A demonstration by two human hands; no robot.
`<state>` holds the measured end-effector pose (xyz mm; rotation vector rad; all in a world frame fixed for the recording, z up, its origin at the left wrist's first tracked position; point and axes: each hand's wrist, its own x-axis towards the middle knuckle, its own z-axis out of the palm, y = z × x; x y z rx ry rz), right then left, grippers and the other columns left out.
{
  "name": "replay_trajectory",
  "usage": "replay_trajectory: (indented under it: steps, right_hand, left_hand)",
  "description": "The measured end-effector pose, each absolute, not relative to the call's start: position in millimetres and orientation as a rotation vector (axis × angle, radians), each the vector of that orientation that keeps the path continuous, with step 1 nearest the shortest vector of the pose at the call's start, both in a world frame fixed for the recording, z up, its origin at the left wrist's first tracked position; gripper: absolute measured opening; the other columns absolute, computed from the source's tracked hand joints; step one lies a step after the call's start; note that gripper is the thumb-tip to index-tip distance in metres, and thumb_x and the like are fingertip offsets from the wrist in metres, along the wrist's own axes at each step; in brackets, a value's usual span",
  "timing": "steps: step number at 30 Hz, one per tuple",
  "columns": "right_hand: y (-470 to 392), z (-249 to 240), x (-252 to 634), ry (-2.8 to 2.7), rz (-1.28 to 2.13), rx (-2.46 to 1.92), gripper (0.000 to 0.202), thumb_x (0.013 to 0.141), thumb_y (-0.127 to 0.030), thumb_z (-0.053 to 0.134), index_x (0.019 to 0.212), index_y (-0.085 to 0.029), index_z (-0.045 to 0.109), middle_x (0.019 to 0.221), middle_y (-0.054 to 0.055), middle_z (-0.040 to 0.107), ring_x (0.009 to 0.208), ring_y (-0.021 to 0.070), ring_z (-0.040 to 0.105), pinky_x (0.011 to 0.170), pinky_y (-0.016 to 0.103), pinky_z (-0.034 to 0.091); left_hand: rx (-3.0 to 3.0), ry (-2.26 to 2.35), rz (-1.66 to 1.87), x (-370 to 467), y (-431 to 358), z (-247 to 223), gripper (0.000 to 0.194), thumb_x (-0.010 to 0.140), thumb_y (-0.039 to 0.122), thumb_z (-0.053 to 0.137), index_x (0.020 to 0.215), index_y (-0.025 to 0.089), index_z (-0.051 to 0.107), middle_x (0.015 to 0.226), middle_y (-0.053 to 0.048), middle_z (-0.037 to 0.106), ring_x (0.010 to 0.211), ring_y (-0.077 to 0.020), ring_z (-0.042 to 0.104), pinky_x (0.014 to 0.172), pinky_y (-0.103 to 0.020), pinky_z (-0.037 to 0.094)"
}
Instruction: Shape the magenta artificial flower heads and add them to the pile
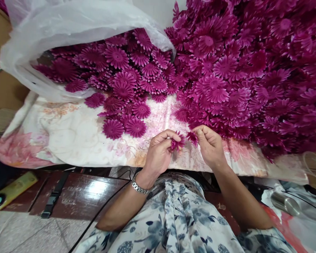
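My left hand [162,149] is closed, its thumb and fingers pinching a magenta artificial flower head [177,141]. Just to the right, my right hand [209,144] pinches another small magenta flower piece [192,138] between thumb and forefinger. A narrow gap separates the two pieces. Both hands are over the front part of the flowered cloth [68,137]. Beyond my right hand rises a big heap of magenta flower heads [226,88]. Several loose flower heads [136,127] lie flat on the cloth, left of my hands.
A white plastic bag [76,26] gapes open at the back left, with flower heads [117,58] spilling out. A brown bench [92,193] with a black strap [54,196] and a yellow object [14,191] is at lower left. A metal cup [285,203] lies at lower right.
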<state>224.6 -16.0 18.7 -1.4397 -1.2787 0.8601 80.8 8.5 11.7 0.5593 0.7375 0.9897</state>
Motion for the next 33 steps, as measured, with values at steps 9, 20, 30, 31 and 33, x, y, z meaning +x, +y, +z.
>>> replay_trajectory:
  steps: [9, 20, 30, 31, 33]
  right_hand:
    - [-14.1, 17.6, 216.6, -1.294, 1.13, -1.378, 0.037, 0.084, -0.048, 0.051, 0.065, -0.018, 0.049, 0.055, -0.005, 0.041, 0.05, 0.007, 0.037, 0.048, 0.021, 0.032]
    - [-21.3, 14.0, 224.0, -1.391, 1.016, -1.395, 0.023, 0.081, -0.041, 0.059, 0.078, -0.019, 0.056, 0.068, -0.002, 0.054, 0.061, 0.0096, 0.049, 0.059, 0.023, 0.04]
    - [-22.6, 13.2, 223.2, -1.568, 0.692, -1.515, 0.039, 0.088, -0.041, 0.046, 0.057, -0.019, 0.036, 0.053, -0.006, 0.032, 0.05, 0.0066, 0.031, 0.049, 0.022, 0.026]
    - [-22.0, 13.4, 223.1, -1.573, 0.691, -1.508, 0.041, 0.087, -0.043, 0.047, 0.056, -0.019, 0.034, 0.052, -0.006, 0.03, 0.049, 0.0064, 0.03, 0.048, 0.022, 0.025]
    - [-20.7, 13.6, 222.7, -1.571, 0.717, -1.486, 0.044, 0.086, -0.046, 0.048, 0.054, -0.019, 0.031, 0.052, -0.006, 0.028, 0.048, 0.0062, 0.027, 0.046, 0.022, 0.023]
  left_hand:
    - [1.106, 0.906, 1.155, 84.0, 7.8, -1.8, 0.006, 0.07, 0.017, 0.064, 0.076, 0.018, 0.066, 0.079, -0.002, 0.055, 0.073, -0.0116, 0.053, 0.067, -0.023, 0.044]
    - [1.315, 1.024, 1.125, 82.4, 5.4, 8.8, 0.009, 0.073, 0.016, 0.06, 0.064, 0.017, 0.059, 0.068, 0.001, 0.051, 0.062, -0.0103, 0.049, 0.058, -0.022, 0.039]
    - [1.419, 0.993, 1.223, 70.8, 3.2, 6.6, 0.01, 0.081, 0.023, 0.057, 0.086, 0.019, 0.065, 0.083, -0.002, 0.056, 0.078, -0.014, 0.055, 0.07, -0.025, 0.043]
    - [1.482, 0.992, 1.22, 70.5, 3.9, 9.0, 0.01, 0.08, 0.022, 0.058, 0.086, 0.019, 0.065, 0.083, -0.002, 0.056, 0.078, -0.0139, 0.055, 0.07, -0.025, 0.044]
    - [1.593, 0.932, 1.161, 71.2, 5.4, 13.7, 0.008, 0.079, 0.02, 0.06, 0.084, 0.019, 0.065, 0.08, -0.002, 0.056, 0.076, -0.0134, 0.055, 0.067, -0.024, 0.044]
